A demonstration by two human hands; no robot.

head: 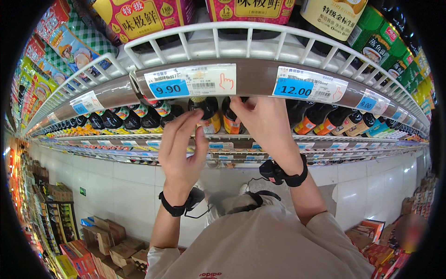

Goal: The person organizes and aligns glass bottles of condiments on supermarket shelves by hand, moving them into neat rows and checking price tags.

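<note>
My left hand [183,146] is raised in front of the shelf below the brown price rail [256,78], its fingers apart and curved beside a dark sauce bottle [209,110]. No grip on that bottle can be seen. My right hand [266,127] reaches in under the rail, by another dark bottle with an orange and yellow label [230,125]. Its fingertips are partly hidden behind the rail and the hand itself, so whether it holds that bottle is unclear. Both wrists wear black straps with small devices and thin cables.
A white wire guard [216,40] fronts the upper shelf, which holds boxed and bottled sauces. Rows of dark bottles [111,118] line the shelf beneath on both sides. Open cardboard boxes [104,233] stand on the tiled floor behind at the left, with red cartons [379,253] at the right.
</note>
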